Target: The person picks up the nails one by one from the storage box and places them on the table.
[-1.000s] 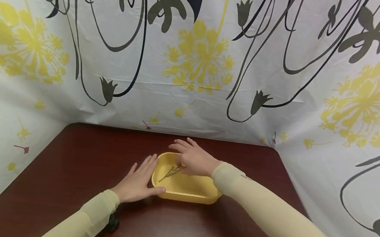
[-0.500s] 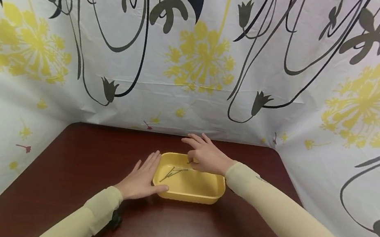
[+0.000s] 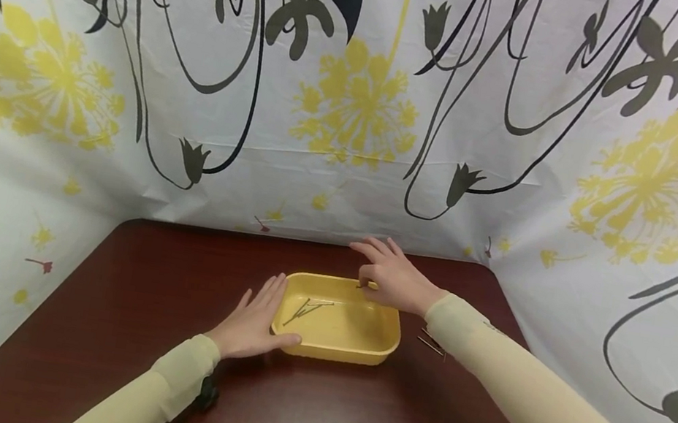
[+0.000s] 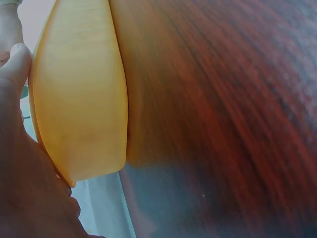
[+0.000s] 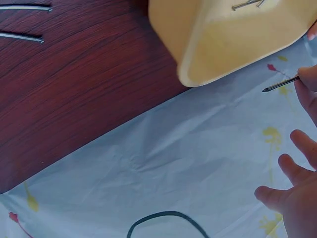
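Observation:
A yellow rectangular container (image 3: 354, 328) sits on the table, with several thin nails (image 3: 296, 314) lying loose in its left half. My left hand (image 3: 251, 323) rests against the container's left side, fingers stretched along the rim and thumb over the near corner. Above the far right rim, my right hand (image 3: 397, 281) pinches a single nail (image 5: 281, 85) between thumb and index finger. Its pointed end sticks out, and the other fingers are spread. More nails (image 3: 431, 346) lie on the table just right of the container, partly hidden by the right forearm.
The dark reddish-brown table (image 3: 168, 281) has a glossy wood-grain top. Patterned white fabric (image 3: 341, 197) hangs behind it and along both sides. A small black device (image 3: 206, 394) is at the left wrist.
My right hand has moved right from over the nails to the container's far right rim, carrying a nail. Nails on the table beside the container have come into view. The left hand stays put.

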The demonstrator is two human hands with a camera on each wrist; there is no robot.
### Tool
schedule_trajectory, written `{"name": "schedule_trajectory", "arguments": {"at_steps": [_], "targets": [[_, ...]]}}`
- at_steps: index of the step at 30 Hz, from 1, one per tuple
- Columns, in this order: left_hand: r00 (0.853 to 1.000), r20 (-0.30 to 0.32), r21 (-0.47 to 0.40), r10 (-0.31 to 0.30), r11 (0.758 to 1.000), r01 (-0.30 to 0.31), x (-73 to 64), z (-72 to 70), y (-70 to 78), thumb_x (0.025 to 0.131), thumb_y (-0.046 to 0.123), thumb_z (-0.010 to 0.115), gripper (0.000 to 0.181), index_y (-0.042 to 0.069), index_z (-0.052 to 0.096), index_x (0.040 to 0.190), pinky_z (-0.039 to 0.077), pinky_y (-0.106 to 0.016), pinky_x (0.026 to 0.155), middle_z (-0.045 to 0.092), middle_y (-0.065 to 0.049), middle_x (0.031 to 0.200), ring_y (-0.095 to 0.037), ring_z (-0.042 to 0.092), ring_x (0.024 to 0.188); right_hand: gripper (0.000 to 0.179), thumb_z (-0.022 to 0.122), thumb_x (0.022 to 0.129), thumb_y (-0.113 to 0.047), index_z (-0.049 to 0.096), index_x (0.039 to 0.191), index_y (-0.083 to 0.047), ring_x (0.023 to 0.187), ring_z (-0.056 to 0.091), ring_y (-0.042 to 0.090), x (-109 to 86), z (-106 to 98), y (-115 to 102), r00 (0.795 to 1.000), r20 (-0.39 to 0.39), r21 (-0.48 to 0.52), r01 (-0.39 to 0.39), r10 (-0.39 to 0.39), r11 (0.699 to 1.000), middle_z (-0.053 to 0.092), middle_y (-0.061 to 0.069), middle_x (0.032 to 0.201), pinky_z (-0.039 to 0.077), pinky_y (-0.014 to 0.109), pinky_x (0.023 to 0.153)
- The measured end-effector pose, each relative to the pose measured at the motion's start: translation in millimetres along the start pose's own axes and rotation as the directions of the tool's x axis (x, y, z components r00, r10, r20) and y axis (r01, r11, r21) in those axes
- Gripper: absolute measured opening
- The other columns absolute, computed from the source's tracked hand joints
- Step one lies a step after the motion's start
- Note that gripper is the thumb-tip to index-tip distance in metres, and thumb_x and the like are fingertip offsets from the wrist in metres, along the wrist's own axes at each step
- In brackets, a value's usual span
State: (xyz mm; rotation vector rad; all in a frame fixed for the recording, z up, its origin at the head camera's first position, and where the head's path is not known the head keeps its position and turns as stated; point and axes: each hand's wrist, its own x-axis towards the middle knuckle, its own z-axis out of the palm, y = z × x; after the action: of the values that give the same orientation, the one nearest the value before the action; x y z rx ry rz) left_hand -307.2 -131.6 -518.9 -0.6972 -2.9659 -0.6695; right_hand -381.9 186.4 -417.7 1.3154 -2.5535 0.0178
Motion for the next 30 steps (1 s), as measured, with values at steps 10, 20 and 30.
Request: {"name": "schedule_trajectory", "arguments": {"at_steps": [10, 20, 30], "targets": [[1.0, 0.014, 0.007, -0.001, 1.0, 0.001, -1.7, -2.3, 1.9, 0.084, 0.079, 0.056, 0.118, 0.01, 0.0, 0.162, 0.009, -0.061, 0.118, -0.001, -0.006, 0.169, -0.022, 0.001, 0.154, 0.013, 0.074, 0.085, -0.017, 0.071, 0.079, -0.029, 0.146, 0.029, 0.031, -21.9, -0.5, 15.9, 0.999, -0.005, -0.01, -0.034, 0.034, 0.999, 0.043, 0.011, 0.154, 0.019, 0.068, 0.113], [0.999, 0.029, -0.011, -0.014, 1.0, 0.014, -1.9, -3.1, 3.1, 0.085, 0.076, 0.059, 0.118, 0.01, -0.001, 0.162, 0.008, -0.06, 0.118, -0.006, -0.001, 0.168, -0.021, -0.002, 0.154, 0.015, 0.082, 0.082, -0.021, 0.07, 0.077, -0.029, 0.142, 0.035, 0.035, -50.7, 2.6, 30.1, 0.993, -0.011, 0.026, -0.119, 0.119, 0.993, 0.048, 0.012, 0.149, 0.027, 0.071, 0.107], [0.999, 0.025, -0.009, -0.023, 1.0, 0.023, -2.9, -2.0, 3.4, 0.084, 0.077, 0.058, 0.119, 0.011, -0.003, 0.162, 0.007, -0.059, 0.119, -0.009, 0.002, 0.167, -0.021, -0.002, 0.154, 0.024, 0.08, 0.079, -0.017, 0.063, 0.07, -0.032, 0.137, 0.041, 0.035, -73.5, 8.0, 42.6, 0.981, 0.009, 0.002, -0.193, 0.193, 0.981, 0.052, 0.012, 0.144, 0.034, 0.065, 0.103]]}}
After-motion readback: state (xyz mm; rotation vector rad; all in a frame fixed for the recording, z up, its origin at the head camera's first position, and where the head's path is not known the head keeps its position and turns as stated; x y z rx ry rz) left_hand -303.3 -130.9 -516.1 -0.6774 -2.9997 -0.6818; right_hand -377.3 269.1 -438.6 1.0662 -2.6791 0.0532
